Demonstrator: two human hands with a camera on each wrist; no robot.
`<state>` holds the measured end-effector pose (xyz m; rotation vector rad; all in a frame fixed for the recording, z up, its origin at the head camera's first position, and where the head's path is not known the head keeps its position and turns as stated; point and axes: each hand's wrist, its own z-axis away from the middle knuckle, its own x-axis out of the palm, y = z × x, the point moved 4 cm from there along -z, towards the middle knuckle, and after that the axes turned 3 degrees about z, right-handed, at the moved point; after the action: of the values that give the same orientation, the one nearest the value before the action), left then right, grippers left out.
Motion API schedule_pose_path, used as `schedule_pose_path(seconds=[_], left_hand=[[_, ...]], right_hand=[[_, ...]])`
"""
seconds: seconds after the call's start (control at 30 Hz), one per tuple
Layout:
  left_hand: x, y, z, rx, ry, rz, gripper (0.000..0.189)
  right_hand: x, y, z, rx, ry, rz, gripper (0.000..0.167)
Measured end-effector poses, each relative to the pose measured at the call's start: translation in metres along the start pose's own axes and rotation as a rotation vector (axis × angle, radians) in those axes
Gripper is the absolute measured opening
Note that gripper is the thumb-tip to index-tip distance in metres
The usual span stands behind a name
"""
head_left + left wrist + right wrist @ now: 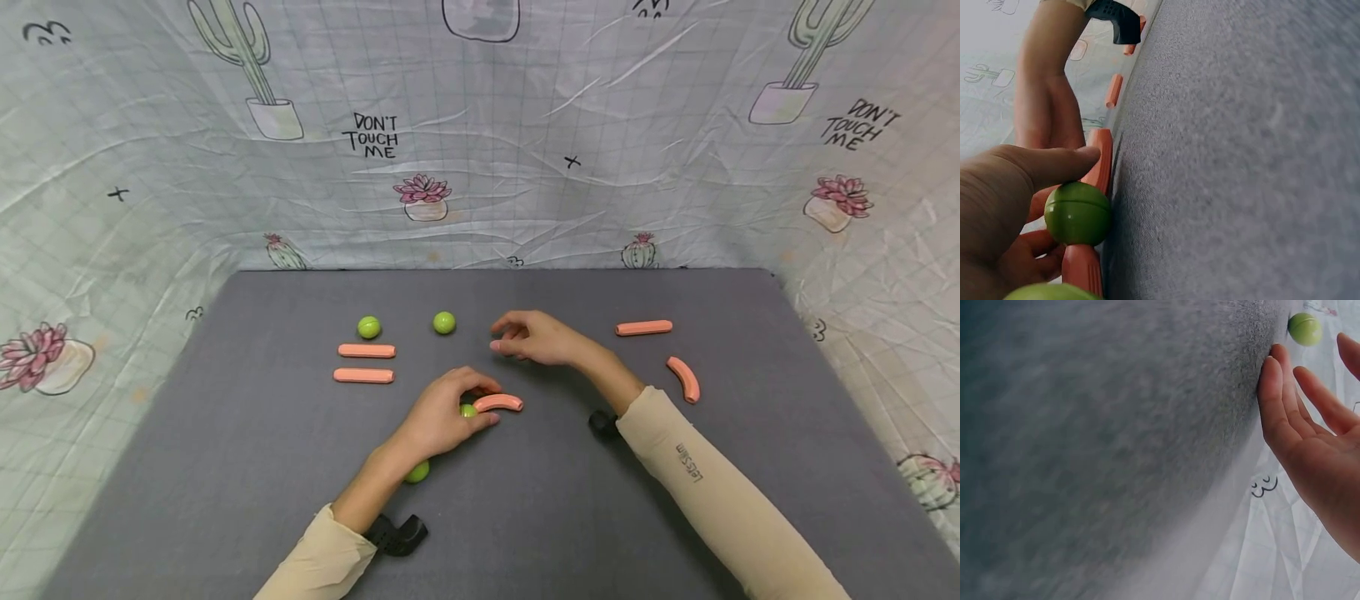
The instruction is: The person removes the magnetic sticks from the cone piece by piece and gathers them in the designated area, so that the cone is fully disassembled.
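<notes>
My left hand (442, 410) arches over a green ball (468, 411), its thumb and forefinger spread on either side of a curved orange stick (498, 402) that meets the ball. In the left wrist view, the thumb overlaps this stick, and another orange stick (1082, 269) meets the ball's opposite side. Beyond that, a second green ball (1054, 292) shows at the bottom edge; in the head view, this second ball (417, 472) lies partly under the left wrist. My right hand (536, 337) holds nothing, its fingers loosely bent above the grey table, near a loose green ball (444, 322).
At the back left lie another green ball (368, 327) and two straight orange sticks, one upper (367, 351) and one lower (363, 376). To the right are a straight stick (643, 327) and a curved one (683, 380). A patterned cloth (510, 208) hangs behind the table (570, 517).
</notes>
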<state>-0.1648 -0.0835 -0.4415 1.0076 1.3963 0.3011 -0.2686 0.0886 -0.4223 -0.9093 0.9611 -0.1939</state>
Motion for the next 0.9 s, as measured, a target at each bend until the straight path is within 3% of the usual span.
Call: schedule_pose_path(seconds=[0.37, 0.6, 0.73, 0.9], left_hand=[[-0.003, -0.004, 0.01, -0.018, -0.019, -0.034, 0.041], [-0.006, -0.008, 0.021, -0.098, -0.001, -0.091, 0.044], [-0.009, -0.009, 0.024, -0.117, 0.012, -0.119, 0.043], [-0.009, -0.009, 0.024, -0.138, 0.026, -0.089, 0.042]], right_hand=[[-0.001, 0.006, 0.027, -0.022, 0.008, 0.034, 0.042], [0.01, 0.002, 0.045, -0.066, 0.0, 0.053, 0.036], [0.017, -0.003, 0.051, -0.1, -0.036, 0.054, 0.033], [0.027, -0.006, 0.056, -0.112, -0.089, 0.006, 0.033]])
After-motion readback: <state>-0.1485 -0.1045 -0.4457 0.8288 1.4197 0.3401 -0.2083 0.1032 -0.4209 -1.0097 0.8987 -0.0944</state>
